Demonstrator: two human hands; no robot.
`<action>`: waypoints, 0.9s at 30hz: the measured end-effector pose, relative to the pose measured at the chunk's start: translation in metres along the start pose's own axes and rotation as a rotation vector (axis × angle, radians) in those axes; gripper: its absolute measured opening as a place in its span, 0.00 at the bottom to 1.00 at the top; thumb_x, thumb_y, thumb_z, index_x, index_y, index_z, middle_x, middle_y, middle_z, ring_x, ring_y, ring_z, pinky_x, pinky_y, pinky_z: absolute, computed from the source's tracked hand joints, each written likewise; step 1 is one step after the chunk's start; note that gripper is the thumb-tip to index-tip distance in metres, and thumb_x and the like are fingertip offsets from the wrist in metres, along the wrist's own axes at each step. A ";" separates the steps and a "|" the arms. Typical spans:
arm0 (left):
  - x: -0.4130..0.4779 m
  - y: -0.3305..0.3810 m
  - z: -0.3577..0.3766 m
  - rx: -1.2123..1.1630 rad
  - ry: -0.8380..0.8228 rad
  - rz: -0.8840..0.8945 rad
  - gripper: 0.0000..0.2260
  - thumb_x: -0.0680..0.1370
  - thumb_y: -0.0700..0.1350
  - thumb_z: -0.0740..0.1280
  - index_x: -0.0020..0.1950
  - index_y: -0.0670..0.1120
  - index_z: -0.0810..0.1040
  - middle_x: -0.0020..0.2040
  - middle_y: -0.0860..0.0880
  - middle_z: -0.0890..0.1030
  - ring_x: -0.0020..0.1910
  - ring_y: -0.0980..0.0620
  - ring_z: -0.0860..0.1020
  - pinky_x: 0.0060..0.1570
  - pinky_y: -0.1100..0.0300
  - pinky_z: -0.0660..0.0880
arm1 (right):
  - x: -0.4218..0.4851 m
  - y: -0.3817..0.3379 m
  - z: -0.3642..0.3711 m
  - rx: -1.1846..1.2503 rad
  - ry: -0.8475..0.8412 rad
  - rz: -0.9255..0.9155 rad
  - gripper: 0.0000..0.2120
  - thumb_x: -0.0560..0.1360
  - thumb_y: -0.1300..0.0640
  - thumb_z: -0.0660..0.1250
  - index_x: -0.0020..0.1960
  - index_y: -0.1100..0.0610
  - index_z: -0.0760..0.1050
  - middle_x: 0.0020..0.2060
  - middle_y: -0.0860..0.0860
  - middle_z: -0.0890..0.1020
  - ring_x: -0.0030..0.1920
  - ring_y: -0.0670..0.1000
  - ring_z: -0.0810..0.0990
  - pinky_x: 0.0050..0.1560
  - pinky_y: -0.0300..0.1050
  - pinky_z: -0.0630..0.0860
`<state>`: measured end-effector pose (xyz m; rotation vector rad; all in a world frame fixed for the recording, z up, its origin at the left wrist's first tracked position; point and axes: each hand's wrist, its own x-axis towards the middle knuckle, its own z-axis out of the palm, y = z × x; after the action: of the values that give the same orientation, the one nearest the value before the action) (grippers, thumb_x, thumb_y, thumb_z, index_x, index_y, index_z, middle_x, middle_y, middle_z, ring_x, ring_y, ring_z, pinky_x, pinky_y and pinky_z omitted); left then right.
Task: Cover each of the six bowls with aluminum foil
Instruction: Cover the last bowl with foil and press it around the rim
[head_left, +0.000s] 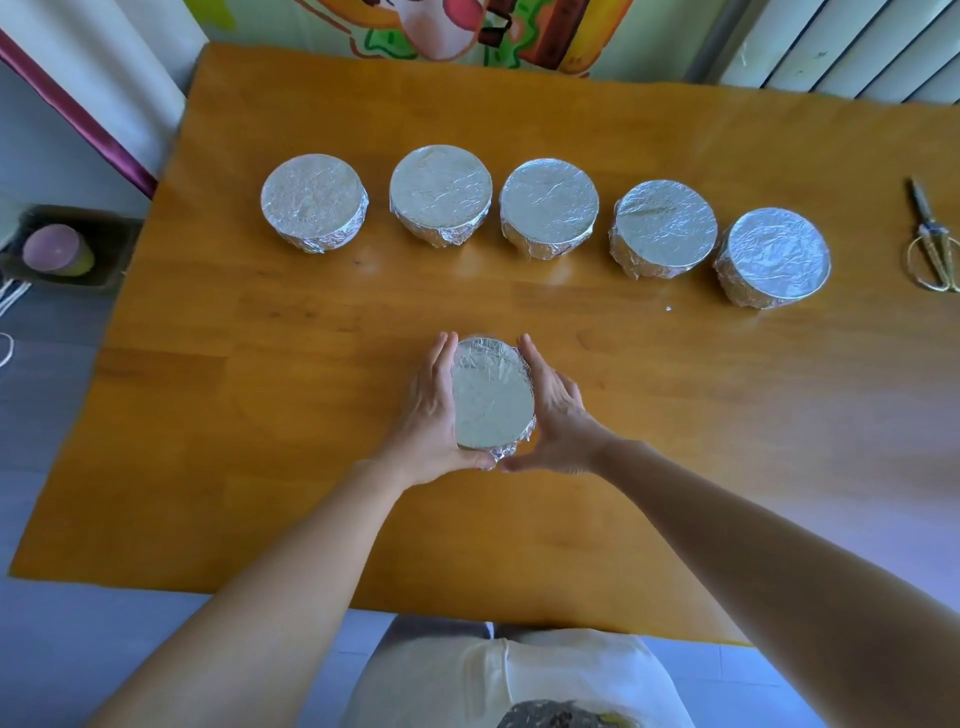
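Nearest, just past the person's lap, both hands cup the near bowl (491, 400), which stands on the wooden surface (260, 467) straight in front of the body. The left hand (431, 410) wraps its left side and the right hand (556, 415) its right. The fingers curve along the wall and the thumbs nearly meet at the near edge, where a crumpled tuck of foil (500, 453) sticks out. The grip from both sides looks meant to press the loose skirt of the sheet tight under the rim, so that the flat top stays stretched and the cover cannot lift. The bowl sits close in, probably because that is where the arms can squeeze evenly all round. Further off, well apart from it, a row of five bowls (548, 205) runs across the surface from left to right. Each is fully wrapped with a smooth top and gathered sides, parked out of the way as finished work. By that reckoning this is the sixth and last, and it needs little more than a final pinch. Far to the right, near the surface's edge, lie scissors (932, 241), apart from the bowls, likely set aside after cutting sheets.
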<state>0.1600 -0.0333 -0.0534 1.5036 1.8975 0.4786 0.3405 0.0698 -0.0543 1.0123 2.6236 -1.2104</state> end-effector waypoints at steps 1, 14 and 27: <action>0.000 -0.002 0.002 -0.034 0.012 0.006 0.68 0.59 0.56 0.84 0.80 0.48 0.36 0.81 0.46 0.41 0.80 0.49 0.44 0.78 0.51 0.47 | 0.000 0.001 0.003 0.021 0.003 0.006 0.71 0.60 0.41 0.80 0.77 0.54 0.27 0.79 0.49 0.44 0.78 0.46 0.45 0.76 0.51 0.44; -0.002 -0.011 0.010 0.055 0.137 0.008 0.62 0.58 0.67 0.75 0.80 0.39 0.50 0.75 0.41 0.61 0.74 0.45 0.62 0.73 0.54 0.59 | 0.007 0.009 0.012 0.125 0.067 0.055 0.56 0.61 0.45 0.80 0.77 0.53 0.50 0.68 0.44 0.65 0.69 0.45 0.63 0.68 0.45 0.55; -0.003 0.003 -0.005 0.350 0.157 0.095 0.63 0.61 0.84 0.55 0.81 0.42 0.46 0.81 0.40 0.48 0.81 0.42 0.47 0.76 0.36 0.43 | 0.004 0.007 0.013 -0.017 0.072 0.102 0.57 0.62 0.37 0.77 0.78 0.52 0.46 0.74 0.49 0.58 0.75 0.51 0.52 0.72 0.52 0.54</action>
<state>0.1590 -0.0348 -0.0472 1.8332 2.1208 0.3255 0.3394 0.0662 -0.0692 1.1929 2.5939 -1.1487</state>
